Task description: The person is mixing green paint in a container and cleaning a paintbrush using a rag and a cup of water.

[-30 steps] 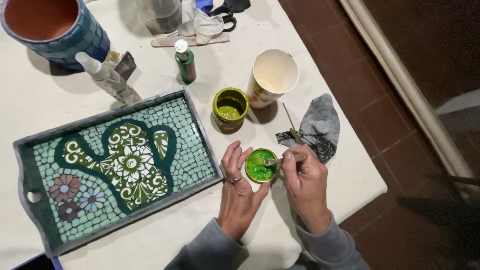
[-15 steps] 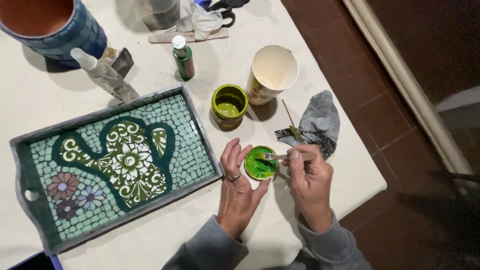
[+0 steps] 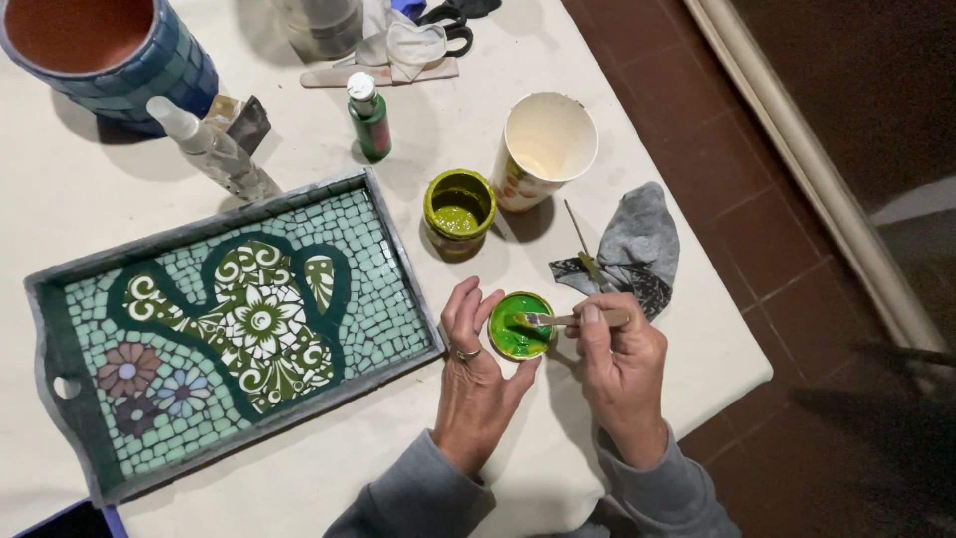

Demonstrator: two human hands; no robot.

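The worktop is covered in a pale cloth and carries everything. Largest on it is the mosaic tray, a grey-framed rectangle with pale green tiles, a dark green cactus shape and small flowers at its left end. Top left stands a blue-tiled pot with a terracotta inside. Right of the tray sits a white paper cup with a coloured printed band, tilted, and beside it a grey rag. An open jar of olive-green paint stands between tray and cup. A clear squeeze bottle lies tilted above the tray; a small green bottle with a white cap stands upright nearby.

The left hand curls around a small lid of bright green paint, fingers touching its rim. The right hand pinches a brush, its tip in that paint.
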